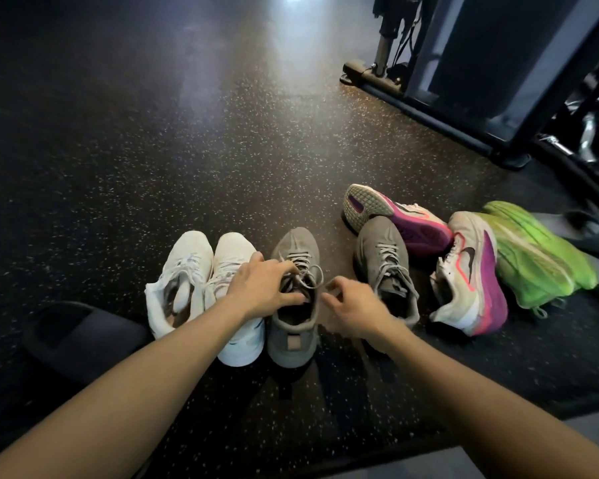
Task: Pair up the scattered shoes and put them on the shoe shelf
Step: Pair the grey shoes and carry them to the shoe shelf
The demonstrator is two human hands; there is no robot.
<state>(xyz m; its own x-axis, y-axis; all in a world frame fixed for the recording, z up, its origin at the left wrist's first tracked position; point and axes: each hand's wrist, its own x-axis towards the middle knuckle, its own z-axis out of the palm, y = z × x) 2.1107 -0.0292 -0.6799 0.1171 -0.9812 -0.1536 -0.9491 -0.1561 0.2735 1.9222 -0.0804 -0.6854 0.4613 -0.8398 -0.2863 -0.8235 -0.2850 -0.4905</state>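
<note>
Two white sneakers (pixel 187 271) stand side by side on the dark speckled floor. Right of them stands a grey-brown sneaker (pixel 296 326). My left hand (pixel 261 286) lies over its tongue and laces, fingertips inside the opening. My right hand (pixel 351 302) hovers just right of that shoe, fingers loosely curled, holding nothing. A second grey-brown sneaker (pixel 382 261) stands further right. Beyond it lie two pink-and-white running shoes, one on its side showing its sole (pixel 395 212), the other (pixel 471 274) upright. Bright green shoes (pixel 540 257) lie at the far right. No shoe shelf is in view.
A black slipper (pixel 80 333) lies at the left, near my left forearm. Another dark shoe (pixel 592 233) sits at the right edge. A gym machine's dark frame (pixel 464 81) stands at the back right. Bare floor stretches ahead and to the left.
</note>
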